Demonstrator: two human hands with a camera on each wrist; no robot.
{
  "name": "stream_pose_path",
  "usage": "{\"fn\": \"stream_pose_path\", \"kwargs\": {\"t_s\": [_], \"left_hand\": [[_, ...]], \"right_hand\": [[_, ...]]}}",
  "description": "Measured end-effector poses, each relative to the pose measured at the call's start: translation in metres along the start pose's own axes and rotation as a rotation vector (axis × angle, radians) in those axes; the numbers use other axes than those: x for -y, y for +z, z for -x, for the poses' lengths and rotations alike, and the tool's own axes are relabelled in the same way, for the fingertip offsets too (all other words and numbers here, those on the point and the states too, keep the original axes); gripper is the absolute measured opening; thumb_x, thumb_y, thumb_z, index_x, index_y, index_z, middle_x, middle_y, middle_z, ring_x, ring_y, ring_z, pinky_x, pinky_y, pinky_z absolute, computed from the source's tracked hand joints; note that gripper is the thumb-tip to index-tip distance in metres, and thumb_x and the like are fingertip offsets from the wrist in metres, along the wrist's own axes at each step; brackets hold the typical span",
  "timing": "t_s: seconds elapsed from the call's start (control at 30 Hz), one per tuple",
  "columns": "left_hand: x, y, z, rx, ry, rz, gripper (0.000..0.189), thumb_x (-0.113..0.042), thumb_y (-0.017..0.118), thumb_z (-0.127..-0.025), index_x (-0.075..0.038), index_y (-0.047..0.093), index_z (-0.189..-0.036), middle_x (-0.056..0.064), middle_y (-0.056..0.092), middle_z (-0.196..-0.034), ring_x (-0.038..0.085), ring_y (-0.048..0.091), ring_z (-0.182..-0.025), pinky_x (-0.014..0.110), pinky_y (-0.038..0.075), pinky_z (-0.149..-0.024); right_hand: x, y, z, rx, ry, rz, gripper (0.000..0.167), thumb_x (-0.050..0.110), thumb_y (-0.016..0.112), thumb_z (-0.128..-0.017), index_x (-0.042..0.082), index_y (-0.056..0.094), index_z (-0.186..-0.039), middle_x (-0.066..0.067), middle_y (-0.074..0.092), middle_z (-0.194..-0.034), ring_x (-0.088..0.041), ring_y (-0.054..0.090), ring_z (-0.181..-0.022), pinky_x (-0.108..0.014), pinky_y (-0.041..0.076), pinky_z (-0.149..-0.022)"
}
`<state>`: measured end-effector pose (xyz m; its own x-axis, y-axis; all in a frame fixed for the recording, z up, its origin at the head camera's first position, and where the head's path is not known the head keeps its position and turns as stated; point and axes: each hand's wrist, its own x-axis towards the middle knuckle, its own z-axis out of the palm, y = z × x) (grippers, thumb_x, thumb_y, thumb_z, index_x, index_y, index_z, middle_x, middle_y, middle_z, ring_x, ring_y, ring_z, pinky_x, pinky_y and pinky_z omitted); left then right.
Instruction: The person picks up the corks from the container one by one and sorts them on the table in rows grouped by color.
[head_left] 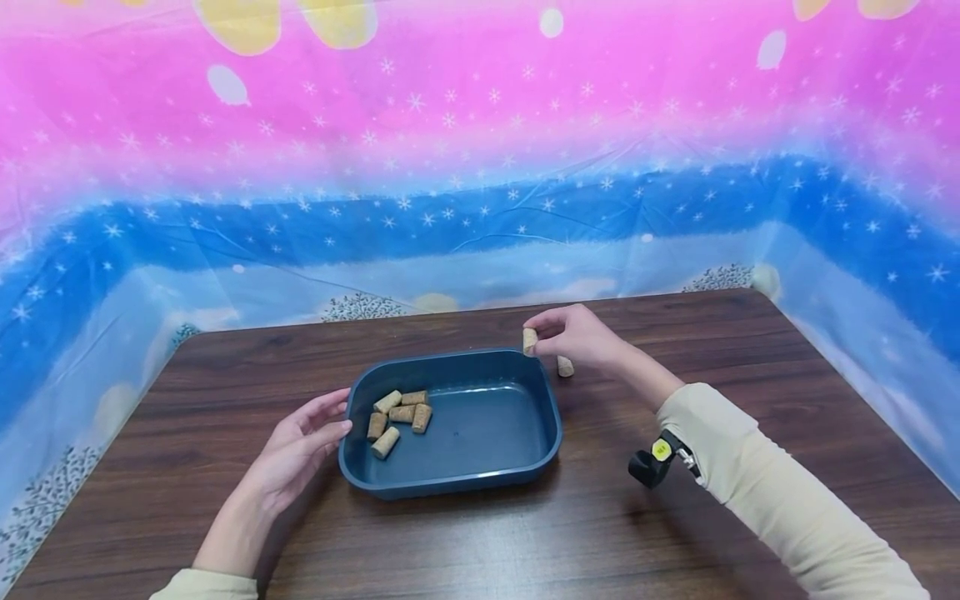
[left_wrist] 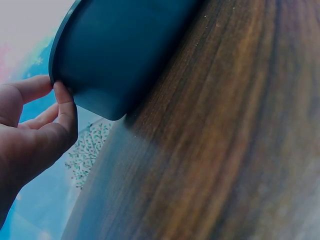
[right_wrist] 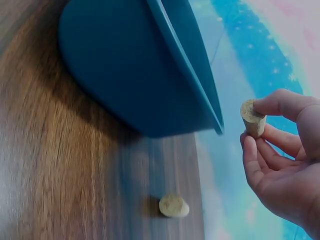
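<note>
A dark blue rectangular tub [head_left: 450, 482] stands on the wooden table, with several corks [head_left: 402, 413] lying in a loose group at its left end. My left hand [head_left: 300, 446] is at that end, its thumb and fingertips touching the rim from outside. At the far right corner, my right hand [head_left: 576, 335] pinches a cork [right_wrist: 253, 119] between thumb and fingers, close to the rim and above the table. Just below this hand, another cork [right_wrist: 173, 205] lies on the table outside the tub.
The brown wooden table [head_left: 480, 550] runs back to a patterned pink and blue cloth [head_left: 480, 225], which hangs behind it and along both sides. A black wrist camera [head_left: 651, 468] sticks out from the right sleeve.
</note>
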<state>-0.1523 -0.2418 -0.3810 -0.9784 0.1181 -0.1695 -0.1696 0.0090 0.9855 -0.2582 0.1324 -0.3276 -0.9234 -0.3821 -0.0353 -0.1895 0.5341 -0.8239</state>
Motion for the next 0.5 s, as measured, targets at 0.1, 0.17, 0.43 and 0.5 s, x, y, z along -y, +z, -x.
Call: {"fn": "stream_pose_path", "kwargs": {"t_s": [0.1,0.17,0.43,0.5], "left_hand": [[0.0,0.0,0.0,-0.003,0.002,-0.003,0.06,-0.008,0.058,-0.097,0.003,0.028,-0.148,0.018,0.035,-0.136,0.009,0.055,-0.106,0.02,0.047,-0.09],[0.001,0.0,0.0,-0.004,0.005,-0.001,0.06,-0.008,0.057,-0.097,0.004,0.028,-0.148,0.018,0.035,-0.135,0.01,0.055,-0.105,0.021,0.047,-0.09],[0.0,0.0,0.0,-0.003,0.005,0.0,0.06,-0.008,0.057,-0.097,0.004,0.028,-0.148,0.018,0.035,-0.135,0.01,0.055,-0.106,0.021,0.047,-0.09],[0.0,0.0,0.0,-0.002,0.005,0.0,0.06,-0.008,0.057,-0.097,0.004,0.028,-0.148,0.018,0.035,-0.135,0.01,0.055,-0.106,0.021,0.047,-0.09]], "right_hand": [[-0.004,-0.005,0.0,-0.024,0.019,-0.002,0.04,0.01,0.067,-0.087,-0.001,0.062,-0.125,-0.015,0.063,-0.118,-0.027,0.059,-0.107,-0.041,0.05,-0.085],[-0.007,-0.009,0.0,-0.036,0.03,-0.003,0.04,0.01,0.068,-0.087,-0.001,0.062,-0.125,-0.016,0.063,-0.119,-0.028,0.059,-0.106,-0.041,0.05,-0.083],[-0.023,-0.021,-0.001,-0.068,0.044,0.043,0.041,0.012,0.069,-0.086,-0.002,0.062,-0.124,-0.018,0.064,-0.117,-0.029,0.059,-0.105,-0.036,0.05,-0.079],[-0.027,-0.023,-0.001,-0.073,0.046,0.049,0.04,0.011,0.069,-0.086,-0.002,0.063,-0.123,-0.017,0.064,-0.117,-0.029,0.059,-0.106,-0.036,0.05,-0.08]]}}
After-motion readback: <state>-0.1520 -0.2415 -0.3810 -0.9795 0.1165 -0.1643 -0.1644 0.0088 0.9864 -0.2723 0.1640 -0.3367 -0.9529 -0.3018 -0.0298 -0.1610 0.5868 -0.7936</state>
